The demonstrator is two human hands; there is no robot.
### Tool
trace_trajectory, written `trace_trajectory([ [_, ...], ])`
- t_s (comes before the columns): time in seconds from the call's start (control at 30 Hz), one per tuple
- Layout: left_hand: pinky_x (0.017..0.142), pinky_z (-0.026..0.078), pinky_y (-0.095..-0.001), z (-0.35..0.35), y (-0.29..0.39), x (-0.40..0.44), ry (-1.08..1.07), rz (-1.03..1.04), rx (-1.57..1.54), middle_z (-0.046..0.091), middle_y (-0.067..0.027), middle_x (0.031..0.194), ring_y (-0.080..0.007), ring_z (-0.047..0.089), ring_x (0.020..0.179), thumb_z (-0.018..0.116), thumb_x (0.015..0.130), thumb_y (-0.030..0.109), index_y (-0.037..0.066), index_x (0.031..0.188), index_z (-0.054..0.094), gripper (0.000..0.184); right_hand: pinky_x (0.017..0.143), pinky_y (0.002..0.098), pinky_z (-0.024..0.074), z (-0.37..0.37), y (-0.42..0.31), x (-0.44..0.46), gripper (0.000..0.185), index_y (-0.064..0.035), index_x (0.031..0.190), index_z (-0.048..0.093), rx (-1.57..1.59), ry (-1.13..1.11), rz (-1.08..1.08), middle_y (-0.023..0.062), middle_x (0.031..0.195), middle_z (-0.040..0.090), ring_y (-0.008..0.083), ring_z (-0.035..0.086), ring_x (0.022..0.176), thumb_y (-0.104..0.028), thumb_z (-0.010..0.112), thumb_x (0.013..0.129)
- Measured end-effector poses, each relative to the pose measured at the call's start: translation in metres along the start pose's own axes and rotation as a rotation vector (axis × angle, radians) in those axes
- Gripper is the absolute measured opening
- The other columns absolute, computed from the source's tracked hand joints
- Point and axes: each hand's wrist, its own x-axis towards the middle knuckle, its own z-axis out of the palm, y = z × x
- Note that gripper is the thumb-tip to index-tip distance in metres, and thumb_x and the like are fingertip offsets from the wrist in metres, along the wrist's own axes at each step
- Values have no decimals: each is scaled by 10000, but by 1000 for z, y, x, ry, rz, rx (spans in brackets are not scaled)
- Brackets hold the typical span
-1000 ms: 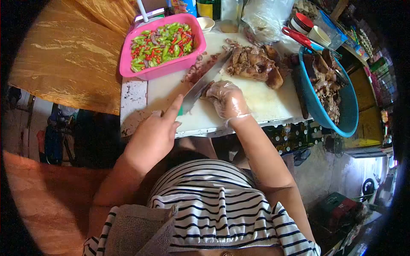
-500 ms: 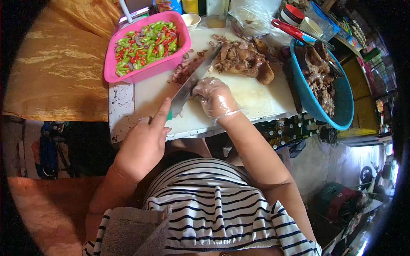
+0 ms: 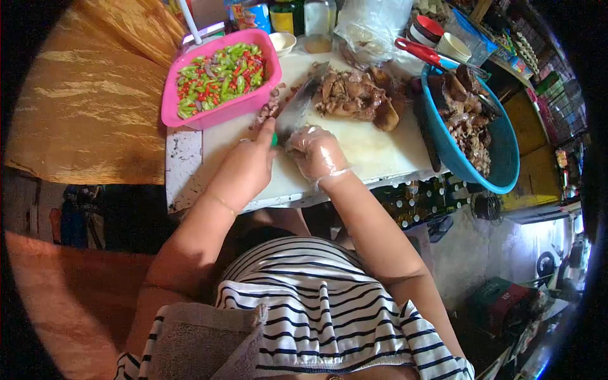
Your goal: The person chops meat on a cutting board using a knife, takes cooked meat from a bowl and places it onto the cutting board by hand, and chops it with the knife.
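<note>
My left hand (image 3: 244, 166) is wrapped round the green handle of a broad kitchen knife (image 3: 296, 109), its index finger stretched along the top. The blade points away from me over the white cutting board (image 3: 373, 147). Close to the right of the blade is my right hand (image 3: 320, 153), in a clear plastic glove with fingers curled inward; whatever they hold is hidden. Small chopped meat pieces (image 3: 268, 111) lie left of the blade. A large chunk of brown cooked meat (image 3: 354, 95) rests on the board beyond my right hand.
A pink basin (image 3: 221, 111) of cut green and red chillies stands at the left. On the right, a blue basin (image 3: 510, 152) holds more meat and red-handled tongs (image 3: 418, 50). Behind the board are a white bowl (image 3: 282, 43), a jar (image 3: 320, 22) and a plastic bag (image 3: 373, 25).
My left hand and the knife handle have moved forward and slightly right, bringing the blade farther over the board. My right hand stays nearly in place. The view has shifted a little.
</note>
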Motion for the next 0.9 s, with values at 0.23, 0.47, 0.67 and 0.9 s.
trace_trajectory([
  [0.23,821,529,-555,-31,8,-32,116,12,-22,681,-295,1086,-482,670,918,654,957,208,162,1568,409,660,739,448,541,0,2,-5,168,-94,814,741,14,54,8,142,829,697,371,663,799,18,696,698],
  [0.47,758,502,-573,-43,7,-68,-75,7,41,671,-294,864,-493,651,805,652,960,200,136,1582,379,682,763,429,547,0,3,1,207,-70,830,740,36,28,3,158,842,696,379,669,829,58,660,689],
  [0.67,846,517,-564,-6,10,-19,-35,0,-77,682,-324,1003,-511,657,924,621,980,176,56,1583,333,679,760,466,540,-2,2,2,192,-100,812,724,13,-15,36,155,818,677,391,652,829,21,631,694],
  [0.9,1021,491,-503,1,0,14,103,59,-109,588,-334,1329,-467,619,1182,659,956,158,103,1610,294,751,780,460,544,0,12,-2,167,-100,787,726,53,-64,18,153,860,703,384,663,859,4,682,663],
])
